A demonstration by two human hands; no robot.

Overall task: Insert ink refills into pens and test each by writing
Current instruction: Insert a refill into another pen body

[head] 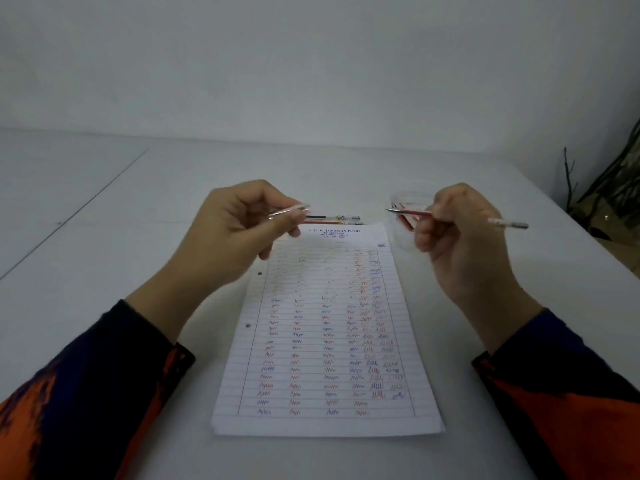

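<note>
A red refill (412,212) is pinched in the right hand (460,237), tip pointing left. The left hand (239,230) pinches a clear barrel (289,212); the two are apart, above the scribbled paper (325,341). Two pens (337,220) lie beyond, a cup (401,202) beside.

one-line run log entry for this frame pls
left hand: holds clear pen barrel | right hand: holds red ink refill, tip facing left | parts apart, above scribbled lined paper sheet | stage: refill not inserted
</note>
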